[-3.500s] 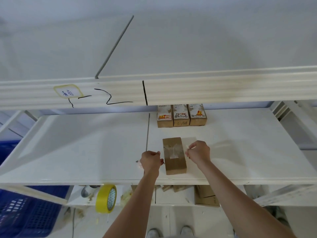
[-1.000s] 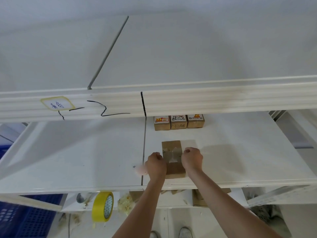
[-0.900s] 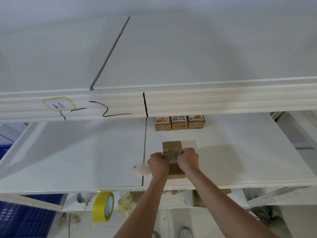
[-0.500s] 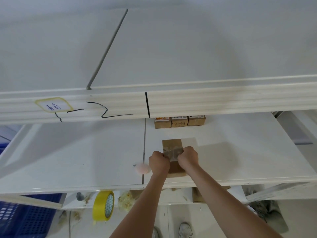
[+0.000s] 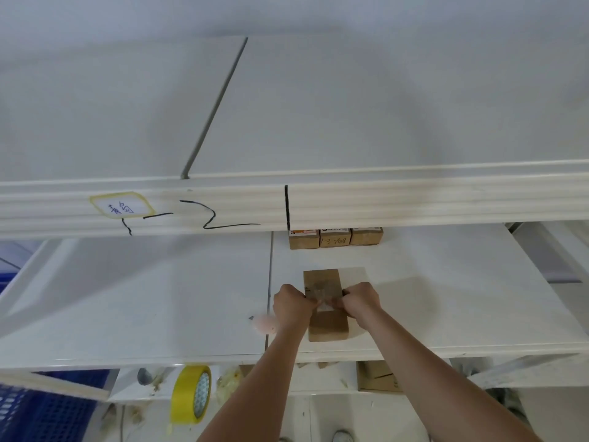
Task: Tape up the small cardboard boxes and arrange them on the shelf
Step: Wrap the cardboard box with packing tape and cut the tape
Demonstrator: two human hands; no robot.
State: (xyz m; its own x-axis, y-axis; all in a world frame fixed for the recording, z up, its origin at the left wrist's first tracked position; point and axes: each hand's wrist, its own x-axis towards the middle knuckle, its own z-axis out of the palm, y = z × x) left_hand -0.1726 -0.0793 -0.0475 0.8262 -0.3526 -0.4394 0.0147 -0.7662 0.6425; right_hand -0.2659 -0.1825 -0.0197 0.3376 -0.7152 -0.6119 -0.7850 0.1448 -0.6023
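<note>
White shelf [image 5: 159,307] carries your cardboard box [image 5: 326,323]. Your left hand [image 5: 291,303] & right hand [image 5: 360,301] have fingers curled, pressing clear tape [image 5: 323,293] across its top.

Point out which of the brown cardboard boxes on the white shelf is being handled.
The lone brown cardboard box near the shelf's front edge, gripped between the left hand and right hand. The three labelled boxes stand untouched in a back row.
</note>
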